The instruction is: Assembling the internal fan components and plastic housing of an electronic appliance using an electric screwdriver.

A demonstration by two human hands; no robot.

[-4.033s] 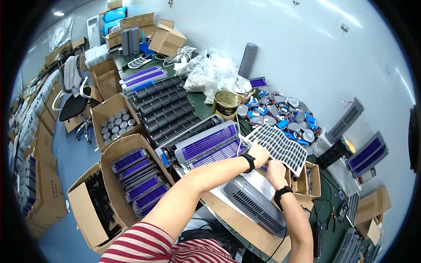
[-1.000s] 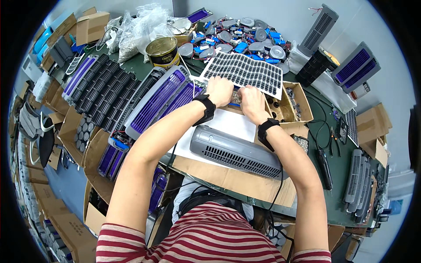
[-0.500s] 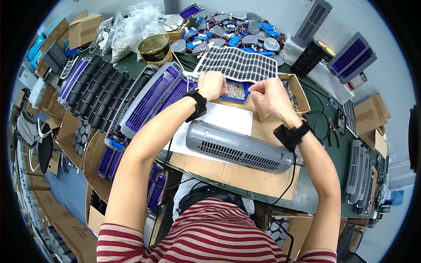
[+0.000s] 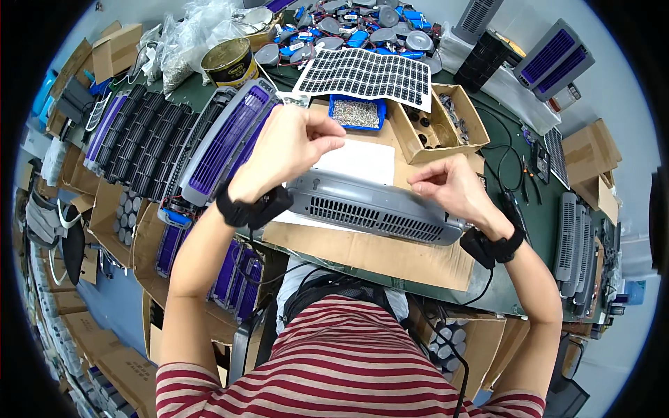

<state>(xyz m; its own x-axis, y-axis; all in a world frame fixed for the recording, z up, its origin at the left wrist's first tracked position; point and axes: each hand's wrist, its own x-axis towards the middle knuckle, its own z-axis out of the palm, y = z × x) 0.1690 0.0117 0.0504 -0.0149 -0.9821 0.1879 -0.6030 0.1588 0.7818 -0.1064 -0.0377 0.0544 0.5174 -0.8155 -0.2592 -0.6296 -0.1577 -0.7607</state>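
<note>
A grey slotted housing [image 4: 369,209] lies across the cardboard on the bench, in front of me. Over its left end is my left hand [image 4: 289,143], thumb and forefinger drawn together in a pinch. Above the housing's right end, my right hand [image 4: 456,187] is pinched too. Whatever either hand holds is too small to make out. Beyond them sits a blue tray [image 4: 357,128] full of small metal screws. A sheet of small black pads [image 4: 366,75] lies behind the tray, its right edge overlapping a cardboard box [image 4: 446,144] with black round parts inside.
Purple-grilled housings [image 4: 230,146] and black slatted parts [image 4: 143,143] line the left side. Blue batteries with grey round parts [image 4: 355,35] are heaped at the back, near an open tin [image 4: 230,63]. Pliers [image 4: 533,177] and cables lie to the right.
Both hands have come back toward me from the screw tray and now hover over the housing. The tray and the box beside it are now uncovered.
</note>
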